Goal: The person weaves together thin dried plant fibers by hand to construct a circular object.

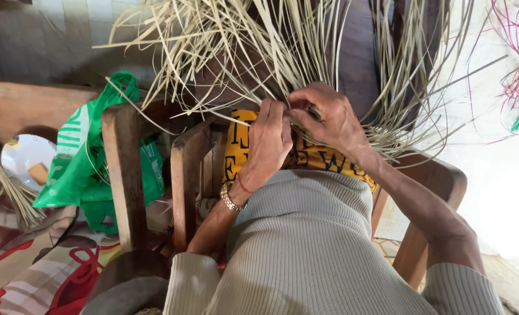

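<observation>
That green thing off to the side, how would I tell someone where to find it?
Start at the two upright wooden posts left of the hands. The green plastic bag hangs crumpled around the outer post, just right of a white plate. It is the only bright green, shiny thing among the pale straw strips and brown wood.

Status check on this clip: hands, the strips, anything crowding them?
Left hand and right hand both pinching pale strips, fingers together at the weave. Strips fan upward, loose. Wooden frame and green bag close on the left, not touching the hands.
</observation>
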